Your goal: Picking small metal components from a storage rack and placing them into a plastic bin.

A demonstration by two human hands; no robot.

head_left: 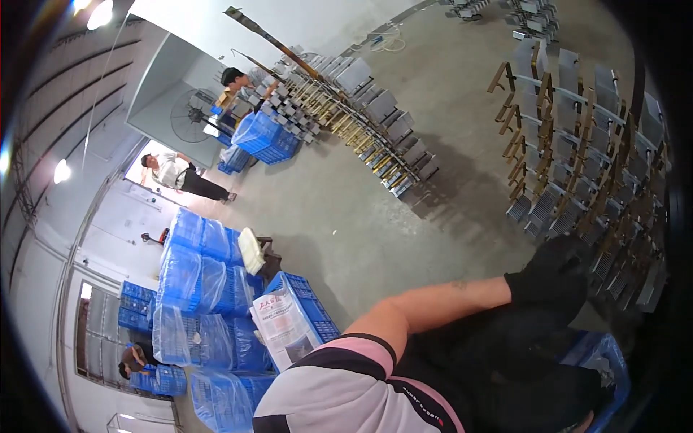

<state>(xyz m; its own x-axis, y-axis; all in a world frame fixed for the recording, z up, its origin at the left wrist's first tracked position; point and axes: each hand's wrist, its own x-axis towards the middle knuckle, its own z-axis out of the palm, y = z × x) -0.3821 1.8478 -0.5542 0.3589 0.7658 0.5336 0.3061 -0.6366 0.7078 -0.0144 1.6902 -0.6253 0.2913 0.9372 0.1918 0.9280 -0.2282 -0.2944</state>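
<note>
From the lower edge my left arm, in a grey, pink and black sleeve, stretches to the right. My left hand, in a black glove, is at the lower part of a rack hung with several finned metal parts. Its fingers blend into dark shadow, so their grip is hidden. At the lower right is a blue crate with a clear plastic liner and something pale in it. A patch of bare skin beside it seems to belong to my right arm; the right hand's fingers do not show.
Lined blue crates are stacked at the left, with a newspaper on a nearer crate. Another loaded rack stands ahead, a person working at it. A second person stands by the doorway, a third at far left. A large fan stands behind.
</note>
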